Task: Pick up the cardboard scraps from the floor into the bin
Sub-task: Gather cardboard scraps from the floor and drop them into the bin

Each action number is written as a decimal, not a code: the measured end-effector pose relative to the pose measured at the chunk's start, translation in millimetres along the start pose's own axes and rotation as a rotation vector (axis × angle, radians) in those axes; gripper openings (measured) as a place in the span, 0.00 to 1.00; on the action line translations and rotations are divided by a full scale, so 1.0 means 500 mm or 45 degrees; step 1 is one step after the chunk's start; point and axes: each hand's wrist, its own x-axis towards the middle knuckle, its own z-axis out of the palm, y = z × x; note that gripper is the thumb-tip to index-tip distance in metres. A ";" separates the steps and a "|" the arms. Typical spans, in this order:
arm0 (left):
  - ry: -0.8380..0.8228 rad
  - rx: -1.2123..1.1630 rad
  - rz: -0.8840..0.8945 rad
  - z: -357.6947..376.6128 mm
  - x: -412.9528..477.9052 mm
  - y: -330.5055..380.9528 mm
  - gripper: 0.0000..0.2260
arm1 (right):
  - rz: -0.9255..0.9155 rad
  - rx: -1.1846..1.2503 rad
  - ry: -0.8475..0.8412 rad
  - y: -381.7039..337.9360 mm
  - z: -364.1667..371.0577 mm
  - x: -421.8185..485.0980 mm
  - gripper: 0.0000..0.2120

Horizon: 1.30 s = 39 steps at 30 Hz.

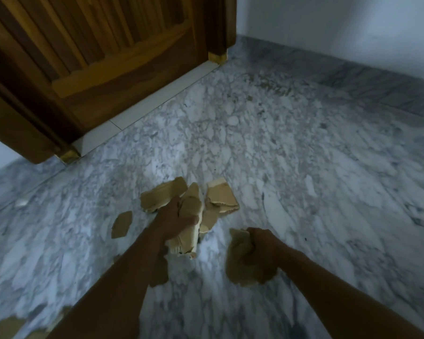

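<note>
Over floor point(303, 167), fingers point(190, 219) around scraps point(190, 207)

Marble floor point(303, 167); wooden door point(96, 57) at 11 o'clock. Centre: left hand point(176, 220) grips cardboard bundle point(190, 211); right hand point(259, 243), 4 o'clock of it, grips flat scrap point(239, 243); loose scrap point(121, 225) at 9 o'clock

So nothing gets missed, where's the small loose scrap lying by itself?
Head view: the small scrap lies flat on the marble floor, just left of the left hand.
</note>
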 end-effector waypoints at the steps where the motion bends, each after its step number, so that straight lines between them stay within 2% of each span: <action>1: -0.007 0.027 -0.020 -0.005 -0.007 0.000 0.44 | -0.034 -0.015 -0.013 0.009 -0.018 -0.006 0.28; 4: -0.118 0.109 0.001 -0.015 -0.017 0.013 0.37 | -0.039 -0.026 -0.018 0.018 -0.086 -0.021 0.27; 7: -0.256 0.246 0.020 -0.013 -0.008 0.030 0.31 | 0.010 0.035 0.107 0.006 -0.149 0.001 0.23; 9: -0.250 0.332 0.042 0.008 0.003 0.023 0.29 | 0.004 0.096 0.159 -0.015 -0.182 0.040 0.21; 11: -0.245 0.427 0.102 0.043 0.012 0.007 0.33 | 0.015 0.184 0.153 -0.043 -0.204 0.087 0.22; 13: -0.198 0.408 0.105 0.071 0.010 -0.007 0.37 | 0.094 0.276 0.124 -0.074 -0.204 0.134 0.28; 16: -0.092 0.389 0.041 0.093 0.014 -0.030 0.32 | 0.228 0.424 0.055 -0.111 -0.168 0.193 0.43; 18: -0.078 0.364 -0.018 0.098 0.015 -0.041 0.30 | 0.292 0.349 0.089 -0.128 -0.130 0.222 0.52; 19: -0.077 0.370 -0.035 0.097 0.016 -0.043 0.32 | 0.320 0.256 0.124 -0.134 -0.112 0.231 0.51; 21: -0.088 0.465 -0.065 0.094 0.020 -0.046 0.35 | 0.347 0.091 0.213 -0.140 -0.091 0.239 0.40; 23: -0.098 0.557 -0.071 0.090 0.024 -0.042 0.37 | 0.357 0.128 0.231 -0.137 -0.084 0.246 0.34; 27: -0.122 0.467 -0.080 0.089 0.021 -0.031 0.35 | 0.380 0.195 0.209 -0.126 -0.083 0.238 0.32; 31: -0.131 0.438 -0.057 0.089 0.019 -0.027 0.33 | 0.349 0.235 0.238 -0.121 -0.075 0.229 0.35; 34: -0.146 0.447 -0.074 0.093 0.023 -0.032 0.32 | 0.315 0.325 0.293 -0.118 -0.064 0.208 0.28; 37: -0.213 0.382 -0.112 0.087 0.021 -0.028 0.25 | 0.238 0.296 0.465 -0.093 -0.062 0.164 0.17; 39: -0.248 0.247 -0.167 0.070 0.018 -0.017 0.16 | 0.194 0.261 0.502 -0.067 -0.090 0.128 0.17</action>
